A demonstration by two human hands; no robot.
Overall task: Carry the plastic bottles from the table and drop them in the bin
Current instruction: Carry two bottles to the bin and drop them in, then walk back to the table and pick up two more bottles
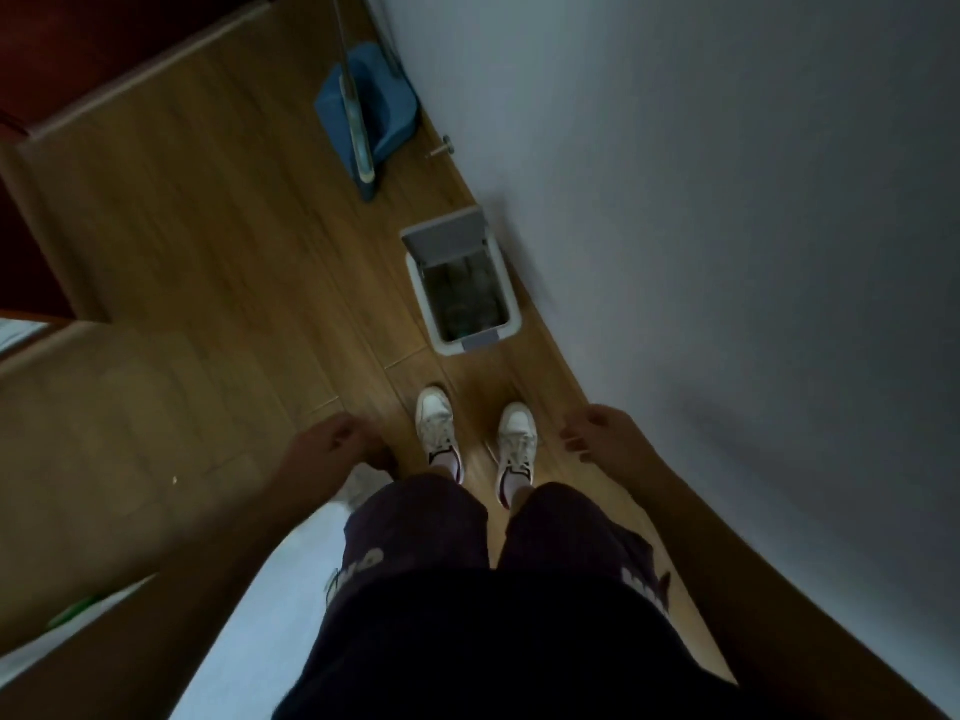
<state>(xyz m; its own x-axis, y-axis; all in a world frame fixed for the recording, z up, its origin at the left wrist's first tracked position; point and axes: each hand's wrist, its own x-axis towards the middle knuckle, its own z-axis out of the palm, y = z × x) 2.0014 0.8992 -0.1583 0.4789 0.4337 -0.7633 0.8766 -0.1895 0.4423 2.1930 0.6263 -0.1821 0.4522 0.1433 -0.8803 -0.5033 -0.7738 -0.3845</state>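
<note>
White-rimmed, the bin (462,283) stands open on the wood floor against the right wall, just beyond the person's shoes (475,439). Blurry clear shapes inside look like bottles (465,285) already dropped. Both the left hand (332,441) and right hand (597,431) hang loosely curled, holding nothing — this load seems delivered. No table shows, so whether more bottles remain cannot be told.

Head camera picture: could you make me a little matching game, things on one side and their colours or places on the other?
Things:
1. bin
2. dustpan
3. shoes
4. left hand

Descriptions:
A. blue, leaning by the wall
B. white, on the wooden floor
C. lid open, beside the wall
D. empty, fingers curled

Pairs: 1-C, 2-A, 3-B, 4-D
</note>
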